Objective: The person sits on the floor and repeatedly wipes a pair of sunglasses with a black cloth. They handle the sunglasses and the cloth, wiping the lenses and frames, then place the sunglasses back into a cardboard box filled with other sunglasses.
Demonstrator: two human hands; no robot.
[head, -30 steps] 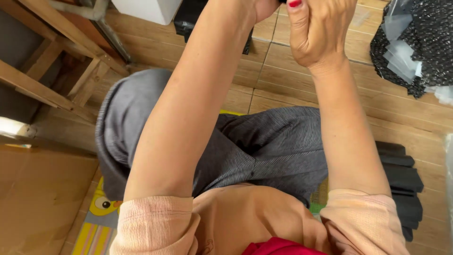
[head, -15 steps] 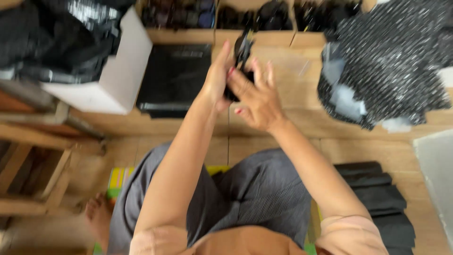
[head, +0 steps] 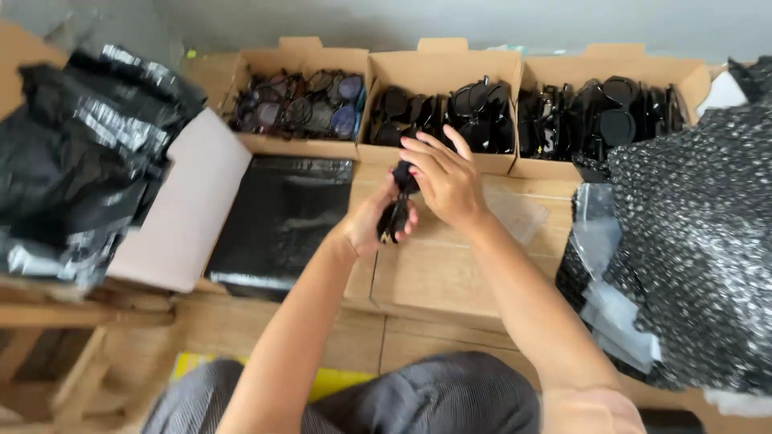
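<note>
We've swung our view up from lap to bench since a second ago. Both hands now meet over the wooden board (head: pixel 450 273): left hand (head: pixel 371 225) closed round dark sunglasses (head: pixel 396 210), right hand (head: pixel 446 181) pinching their top end, probably a folded arm, too blurred to confirm. Three cardboard boxes (head: pixel 438 76) of glasses sit just behind, so sorting is under way.

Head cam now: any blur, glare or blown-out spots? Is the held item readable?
Head view: soft, even light with no hard shadows; slight motion softness on both hands, left hand and right hand. The dark glasses they hold read as a black mass with no detail. Specular glints on the black plastic bags and the bubble wrap; the boxes are fairly sharp.
</note>
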